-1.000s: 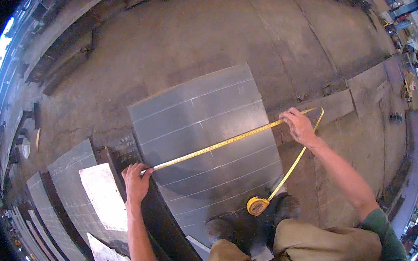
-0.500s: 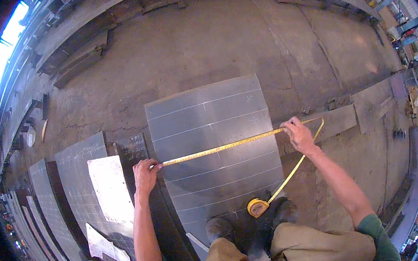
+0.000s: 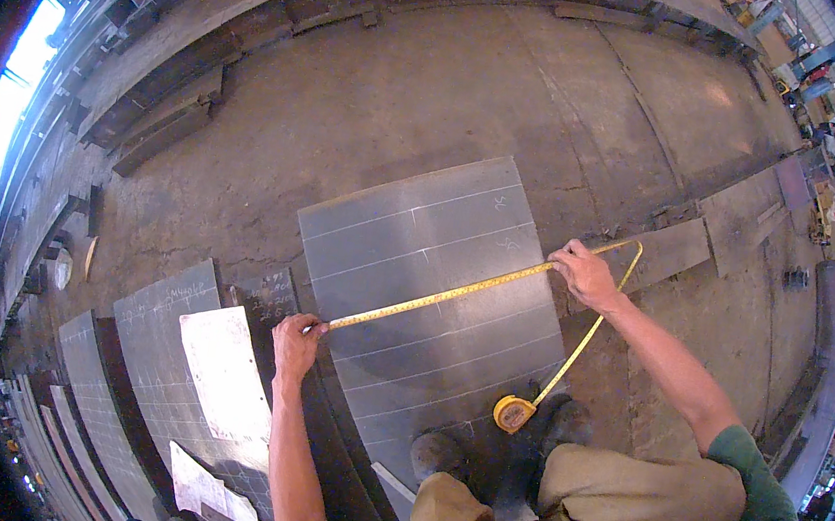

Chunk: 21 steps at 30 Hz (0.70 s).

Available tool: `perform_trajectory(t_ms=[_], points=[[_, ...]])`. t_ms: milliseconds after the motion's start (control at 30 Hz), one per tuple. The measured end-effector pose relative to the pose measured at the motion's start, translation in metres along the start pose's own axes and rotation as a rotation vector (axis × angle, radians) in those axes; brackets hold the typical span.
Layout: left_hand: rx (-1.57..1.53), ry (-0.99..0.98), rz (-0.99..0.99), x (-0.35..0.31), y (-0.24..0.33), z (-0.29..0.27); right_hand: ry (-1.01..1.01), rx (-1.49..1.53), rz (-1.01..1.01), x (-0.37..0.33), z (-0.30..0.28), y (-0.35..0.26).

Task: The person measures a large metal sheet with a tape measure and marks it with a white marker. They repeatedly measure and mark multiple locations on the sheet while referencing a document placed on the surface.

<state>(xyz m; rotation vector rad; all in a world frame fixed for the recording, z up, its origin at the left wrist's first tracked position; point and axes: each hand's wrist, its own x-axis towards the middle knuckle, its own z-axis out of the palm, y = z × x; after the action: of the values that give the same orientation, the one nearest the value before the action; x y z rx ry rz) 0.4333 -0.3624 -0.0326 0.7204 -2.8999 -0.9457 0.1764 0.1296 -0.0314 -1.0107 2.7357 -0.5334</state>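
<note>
A yellow tape measure lies stretched across a dark grey metal plate (image 3: 408,355) ruled with several pale lines. At the plate's left edge, my left hand (image 3: 295,347) is closed on the end of the tape blade (image 3: 439,298); a small dark-and-light item shows at its fingertips, too small to name. My right hand (image 3: 585,277) pinches the blade at the plate's right edge. Beyond it the blade loops right and bends back to the yellow tape case (image 3: 513,412), which rests on the plate between my shoes.
More marked metal plates (image 3: 164,337) lie at left, with white paper sheets (image 3: 226,373) on them. A long flat strip (image 3: 659,254) runs along the floor at right. Heavy beams (image 3: 259,29) curve along the far side. My dark shoes (image 3: 568,423) stand near the plate's lower end.
The view has shifted slightly. My right hand sits a little further left and lower, and the blade stays stretched between both hands. The tape case has barely moved.
</note>
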Motion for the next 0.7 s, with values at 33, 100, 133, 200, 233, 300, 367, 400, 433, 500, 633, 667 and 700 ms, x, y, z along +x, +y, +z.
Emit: perform_trajectory(t_ms=[33, 100, 133, 200, 233, 300, 367, 400, 433, 500, 633, 667, 700], points=[[-0.002, -0.003, -0.005, 0.001, 0.0, 0.001, -0.004, -0.013, 0.005, 0.0, 0.0, -0.001], [-0.011, -0.005, -0.013, 0.001, 0.0, 0.002, -0.012, -0.035, 0.013, 0.0, -0.001, -0.004], [-0.017, -0.004, -0.017, 0.001, 0.0, 0.002, -0.017, -0.026, 0.015, 0.001, -0.002, -0.006], [-0.025, -0.007, -0.022, 0.002, 0.0, 0.001, -0.027, -0.01, 0.023, 0.001, -0.005, -0.008], [-0.027, -0.01, -0.024, 0.002, 0.002, 0.001, -0.03, -0.007, 0.021, 0.001, -0.006, -0.008], [-0.037, -0.016, -0.023, 0.002, 0.002, 0.001, -0.037, -0.001, 0.016, 0.002, -0.007, -0.009], [-0.053, -0.022, -0.019, 0.002, -0.001, 0.0, -0.026, -0.009, 0.002, 0.003, -0.008, -0.011], [-0.058, -0.026, -0.021, 0.003, 0.001, 0.0, -0.02, -0.015, -0.001, 0.003, -0.008, -0.012], [-0.063, -0.029, -0.024, 0.003, 0.003, -0.001, -0.026, -0.018, 0.007, 0.003, -0.008, -0.012], [-0.071, -0.032, -0.032, 0.003, 0.002, 0.0, -0.036, -0.022, 0.018, 0.003, -0.008, -0.011], [-0.046, -0.036, -0.026, 0.004, 0.001, -0.001, -0.056, -0.03, 0.01, 0.004, -0.006, -0.007], [-0.031, -0.04, -0.016, 0.005, 0.003, -0.001, -0.045, -0.036, 0.004, 0.003, -0.005, -0.006], [-0.038, -0.056, -0.044, 0.005, 0.003, -0.001, -0.034, -0.04, -0.005, 0.003, -0.006, -0.008]])
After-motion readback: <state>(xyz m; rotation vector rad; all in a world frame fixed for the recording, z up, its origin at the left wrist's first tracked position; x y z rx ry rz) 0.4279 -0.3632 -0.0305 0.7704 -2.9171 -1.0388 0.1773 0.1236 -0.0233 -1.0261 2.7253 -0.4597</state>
